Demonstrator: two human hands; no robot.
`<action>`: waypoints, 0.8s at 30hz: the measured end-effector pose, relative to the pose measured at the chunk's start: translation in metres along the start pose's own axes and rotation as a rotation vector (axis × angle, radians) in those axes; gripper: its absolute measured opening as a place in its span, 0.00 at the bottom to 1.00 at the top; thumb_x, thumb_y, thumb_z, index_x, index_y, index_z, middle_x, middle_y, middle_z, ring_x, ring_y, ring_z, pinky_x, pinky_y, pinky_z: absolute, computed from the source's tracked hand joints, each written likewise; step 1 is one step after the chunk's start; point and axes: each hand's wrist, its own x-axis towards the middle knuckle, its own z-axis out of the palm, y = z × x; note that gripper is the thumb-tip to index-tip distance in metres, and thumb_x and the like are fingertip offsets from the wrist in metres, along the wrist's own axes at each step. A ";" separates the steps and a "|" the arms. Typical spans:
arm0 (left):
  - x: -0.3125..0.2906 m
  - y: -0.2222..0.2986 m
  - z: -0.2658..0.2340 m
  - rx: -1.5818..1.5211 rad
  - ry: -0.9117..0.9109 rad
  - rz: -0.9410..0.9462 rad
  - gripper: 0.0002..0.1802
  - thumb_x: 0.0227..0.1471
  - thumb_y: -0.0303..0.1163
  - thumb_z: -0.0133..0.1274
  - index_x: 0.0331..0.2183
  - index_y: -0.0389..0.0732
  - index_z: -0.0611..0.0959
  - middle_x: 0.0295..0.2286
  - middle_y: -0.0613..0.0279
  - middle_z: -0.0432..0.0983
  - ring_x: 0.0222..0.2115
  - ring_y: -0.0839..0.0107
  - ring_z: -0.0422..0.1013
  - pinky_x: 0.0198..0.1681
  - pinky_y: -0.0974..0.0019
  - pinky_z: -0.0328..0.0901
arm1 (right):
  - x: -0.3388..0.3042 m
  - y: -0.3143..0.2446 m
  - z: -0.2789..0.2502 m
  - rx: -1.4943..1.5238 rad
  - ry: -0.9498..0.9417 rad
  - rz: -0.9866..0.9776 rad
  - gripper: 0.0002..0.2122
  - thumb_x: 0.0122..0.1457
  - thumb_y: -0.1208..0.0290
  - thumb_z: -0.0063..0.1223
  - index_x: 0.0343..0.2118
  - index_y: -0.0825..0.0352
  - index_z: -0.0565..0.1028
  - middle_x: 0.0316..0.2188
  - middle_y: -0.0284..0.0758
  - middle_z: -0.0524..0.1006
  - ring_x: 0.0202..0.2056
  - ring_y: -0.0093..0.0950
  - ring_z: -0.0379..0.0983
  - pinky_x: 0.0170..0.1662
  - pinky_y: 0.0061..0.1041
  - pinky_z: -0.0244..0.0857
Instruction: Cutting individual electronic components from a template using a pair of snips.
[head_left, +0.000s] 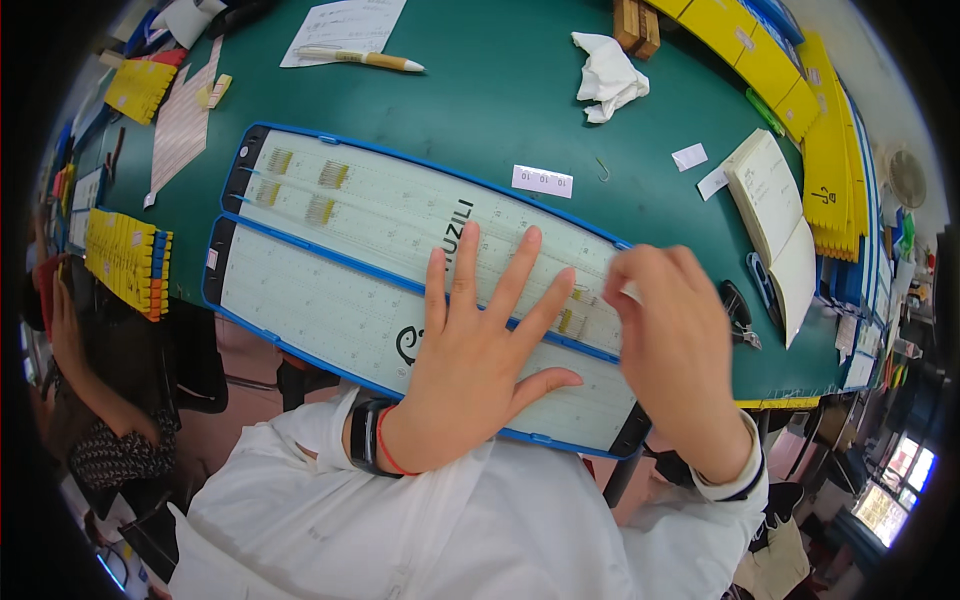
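Note:
A long, hinged blue-rimmed case [300,285] lies opened out at a slant, with pale lined panels and black ends. Small clusters of thin gold hook-like pieces [333,175] sit in its far panel toward the left, with fine lines running lengthwise. My left hand [465,345] rests across the middle of the case, fingers spread, palm down. At the case's right end is my right hand [670,335], its thumb and fingers curled together; whatever they pinch is hidden and slightly blurred. Another small cluster of gold pieces [572,322] lies between the hands.
Beyond the case on the green table [480,90] are a white label strip [542,181], a thin hook [603,170], crumpled tissue [608,78] and a pen [365,60]. An open notebook [770,205], a cutter [762,285] and nippers [740,312] lie rightward. Another person's arm [85,365] shows at left.

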 end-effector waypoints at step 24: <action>0.000 -0.013 -0.007 0.054 -0.065 0.036 0.39 0.44 0.56 0.54 0.57 0.55 0.68 0.61 0.49 0.49 0.59 0.32 0.45 0.57 0.37 0.45 | -0.038 0.031 0.013 1.277 0.687 0.059 0.18 0.55 0.71 0.48 0.46 0.70 0.59 0.44 0.49 0.68 0.49 0.42 0.68 0.56 0.39 0.58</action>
